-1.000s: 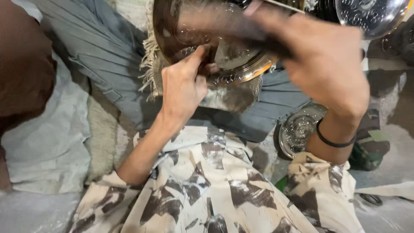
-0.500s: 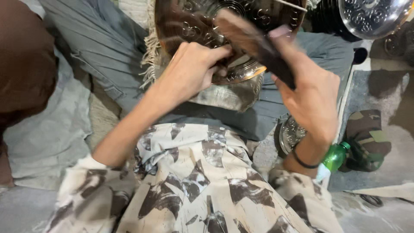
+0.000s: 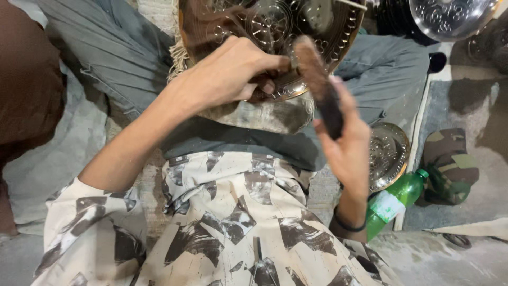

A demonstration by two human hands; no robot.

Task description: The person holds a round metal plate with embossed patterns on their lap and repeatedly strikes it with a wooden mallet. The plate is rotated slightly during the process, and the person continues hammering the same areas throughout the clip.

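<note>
A large engraved brass plate (image 3: 264,26) rests on my lap at the top of the head view. My left hand (image 3: 227,74) lies on its lower rim, fingers curled and pinching something small against the metal; what it pinches is hidden. My right hand (image 3: 344,143) holds a dark, worn wooden mallet (image 3: 320,85) upright, its head touching the plate's lower right rim next to my left fingertips. A black band circles my right wrist.
A smaller engraved metal plate (image 3: 389,153) lies on the floor at right, beside a green plastic bottle (image 3: 397,198) and a camouflage cap (image 3: 447,167). A shiny steel dish (image 3: 450,18) sits top right. Grey cloth (image 3: 69,153) covers the floor at left.
My right hand has swung down and to the right with the mallet, from over the plate to its lower rim. My left hand slid up along the rim.
</note>
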